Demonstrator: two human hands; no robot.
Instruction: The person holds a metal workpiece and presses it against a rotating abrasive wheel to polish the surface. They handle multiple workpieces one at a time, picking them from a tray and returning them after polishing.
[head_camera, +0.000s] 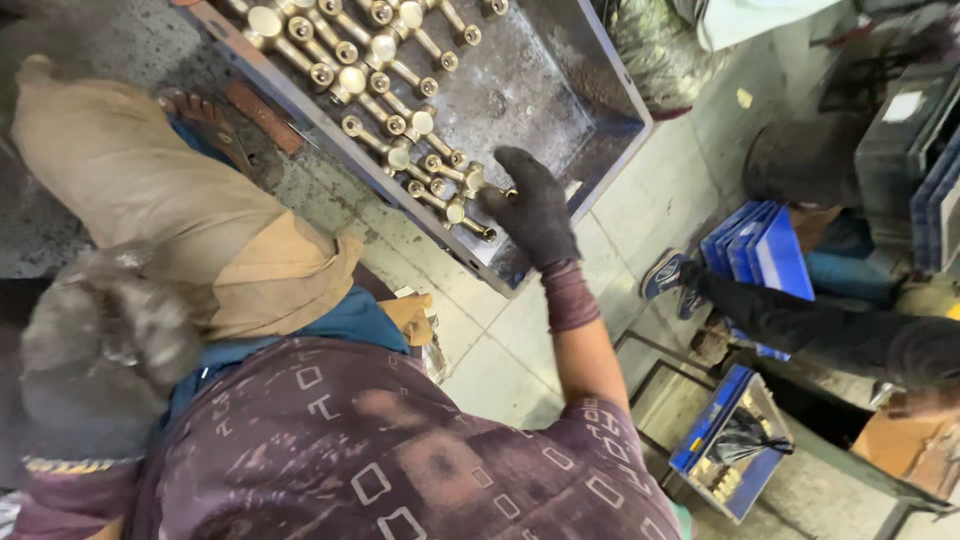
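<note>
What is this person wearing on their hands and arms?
The right hand wears a dark, grimy knitted work glove with a ribbed maroon cuff at the wrist. The left hand, blurred close to the camera, wears a pale grey, soiled glove. The short sleeves are dark purple with pale rectangle outlines.

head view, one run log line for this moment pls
right hand: gloved, on brass fitting | tray: rows of brass fittings | left hand: blurred, gloved

Right hand (533, 212), dark-gloved, over grey tray (590, 75) – fingers on brass fitting (470, 180); left hand (90, 350) blurred, near camera.
</note>
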